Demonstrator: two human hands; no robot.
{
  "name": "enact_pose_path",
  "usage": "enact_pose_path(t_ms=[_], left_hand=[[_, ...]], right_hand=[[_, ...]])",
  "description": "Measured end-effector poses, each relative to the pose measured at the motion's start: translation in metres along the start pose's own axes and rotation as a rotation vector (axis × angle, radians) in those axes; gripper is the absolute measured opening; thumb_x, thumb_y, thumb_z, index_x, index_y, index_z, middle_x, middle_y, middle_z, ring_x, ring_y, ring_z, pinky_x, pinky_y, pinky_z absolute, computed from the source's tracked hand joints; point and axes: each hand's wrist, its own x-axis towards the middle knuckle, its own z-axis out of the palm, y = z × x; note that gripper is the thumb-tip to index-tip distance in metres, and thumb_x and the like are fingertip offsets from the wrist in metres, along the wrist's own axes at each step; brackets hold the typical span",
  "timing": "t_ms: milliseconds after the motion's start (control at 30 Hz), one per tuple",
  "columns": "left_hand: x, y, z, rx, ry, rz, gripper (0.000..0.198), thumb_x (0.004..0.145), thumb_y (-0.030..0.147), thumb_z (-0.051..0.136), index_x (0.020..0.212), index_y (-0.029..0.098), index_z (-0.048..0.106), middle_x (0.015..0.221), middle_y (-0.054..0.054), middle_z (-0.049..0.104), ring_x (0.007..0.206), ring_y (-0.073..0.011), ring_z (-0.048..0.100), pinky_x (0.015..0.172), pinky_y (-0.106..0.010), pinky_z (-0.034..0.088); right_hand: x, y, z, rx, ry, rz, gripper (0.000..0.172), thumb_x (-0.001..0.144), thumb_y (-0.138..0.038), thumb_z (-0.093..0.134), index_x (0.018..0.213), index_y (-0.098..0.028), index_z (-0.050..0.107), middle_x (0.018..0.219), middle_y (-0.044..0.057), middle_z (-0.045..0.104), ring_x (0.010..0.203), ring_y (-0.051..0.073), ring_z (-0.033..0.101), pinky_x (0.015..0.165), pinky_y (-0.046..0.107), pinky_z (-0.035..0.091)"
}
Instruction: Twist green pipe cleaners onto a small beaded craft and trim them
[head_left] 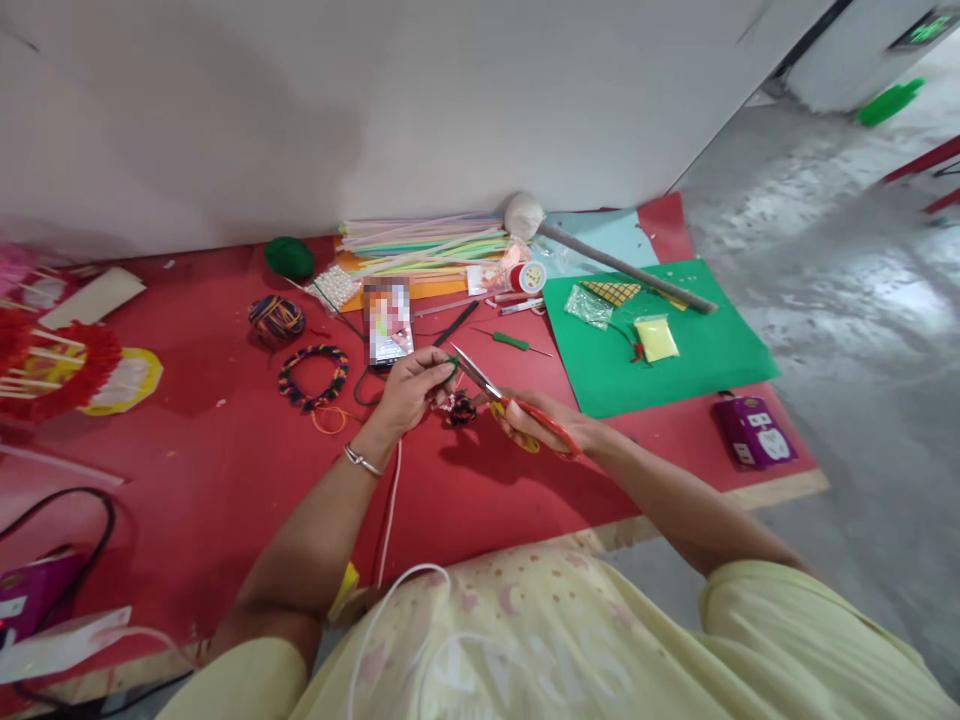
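My left hand (417, 388) pinches a dark green yarn strand (451, 374) near the middle of the red table. Beneath its fingers hangs a small dark multicoloured yarn piece (460, 409) with white and pink beads. My right hand (534, 418) is wrapped round the orange and yellow handles of the scissors (551, 428). The scissor blades point up and left, close to my left fingertips, and look slightly apart. Just behind my left hand lies a phone (388, 325). A braided yarn ring (313, 377) rests to the left of that hand.
Green yarn (289, 257) and a multicoloured ball (276, 318) sit at the back left. Pipe cleaners (427, 245) lie along the wall. A green-handled hook (511, 341) is behind the scissors. Green sheet (600, 385), stick (630, 270) and purple box (756, 432) are right.
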Motion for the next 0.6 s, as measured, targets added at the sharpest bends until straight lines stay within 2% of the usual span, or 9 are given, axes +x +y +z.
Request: enact_pose_path(t_ms=[167,300,500,600], left_hand=[[0.0000,-0.0005,-0.0007,-0.005,-0.015,0.000,0.029,0.071,0.036,0.080,0.075,0.016,0.059,0.056,0.000,0.064,0.037,-0.0063,0.048,0.037,-0.016,0.032],[0.0003,-0.0007,-0.0003,0.004,-0.003,-0.017,0.030,0.070,0.036,0.081,0.075,0.016,0.059,0.055,0.000,0.064,0.037,-0.0065,0.048,0.037,-0.016,0.032],[0.0003,-0.0006,-0.0014,-0.004,-0.011,-0.016,0.030,0.070,0.036,0.081,0.075,0.016,0.060,0.056,-0.001,0.064,0.037,-0.0061,0.048,0.037,-0.016,0.032],[0.0005,-0.0003,-0.0013,-0.006,-0.016,-0.011,0.029,0.071,0.035,0.081,0.074,0.015,0.060,0.056,-0.001,0.064,0.037,-0.0061,0.048,0.038,-0.016,0.033]], right_hand=[[-0.0009,0.0041,-0.0005,-0.008,0.050,0.062,0.067,0.094,-0.070,0.047,0.128,-0.014,0.060,0.067,-0.003,0.046,0.048,0.008,0.045,0.040,0.018,0.037],[-0.0007,0.0059,-0.0006,0.030,-0.002,0.011,0.067,0.093,-0.072,0.048,0.126,-0.014,0.059,0.074,-0.001,0.049,0.056,0.008,0.048,0.045,0.018,0.040],[-0.0026,0.0005,0.0000,-0.009,0.039,0.048,0.066,0.094,-0.071,0.047,0.124,-0.013,0.060,0.068,-0.004,0.045,0.049,0.007,0.044,0.041,0.018,0.036],[-0.0010,0.0029,0.0001,0.019,-0.004,0.002,0.068,0.093,-0.074,0.046,0.123,-0.015,0.059,0.074,-0.002,0.048,0.057,0.008,0.047,0.046,0.019,0.040]])
